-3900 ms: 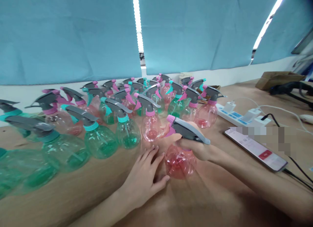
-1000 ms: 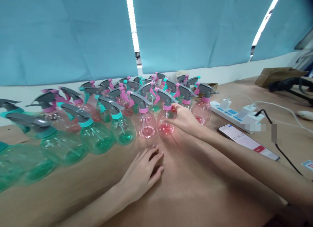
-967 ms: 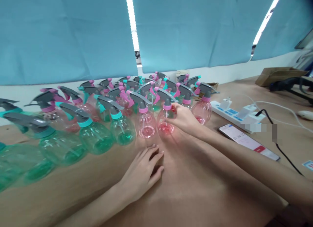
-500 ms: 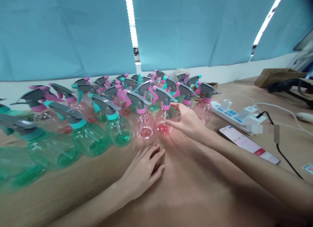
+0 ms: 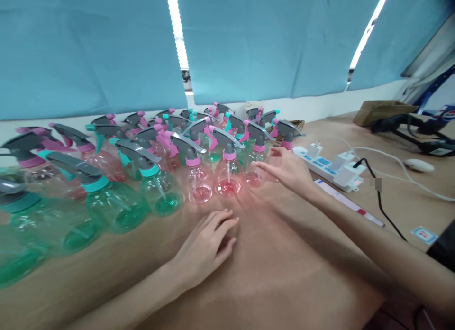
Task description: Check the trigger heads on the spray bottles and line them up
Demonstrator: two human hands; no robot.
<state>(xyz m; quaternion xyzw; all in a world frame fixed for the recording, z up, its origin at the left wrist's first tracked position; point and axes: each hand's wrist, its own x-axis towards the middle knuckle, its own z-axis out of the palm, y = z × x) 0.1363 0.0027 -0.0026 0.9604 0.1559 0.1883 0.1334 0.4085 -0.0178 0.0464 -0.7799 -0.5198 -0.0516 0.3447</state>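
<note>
My left hand rests on the table, palm down with fingers loosely spread, in front of the bottles and holding nothing. My right hand hovers with thumb and fingers apart, to the right of a clear pink spray bottle with a grey and pink trigger head. A second pink spray bottle stands beside it on the left. Past that is a green spray bottle with a turquoise collar. Behind my right hand another pink spray bottle is partly hidden.
Several more green and pink spray bottles crowd the left and back. On the right lie a white power strip with plugs, a phone, cables and a white mouse. A cardboard box stands behind black headgear.
My right hand has moved away from the front pink spray bottle, letting go of it, and sits further right. The view has turned slightly right. My left hand stays on the table.
</note>
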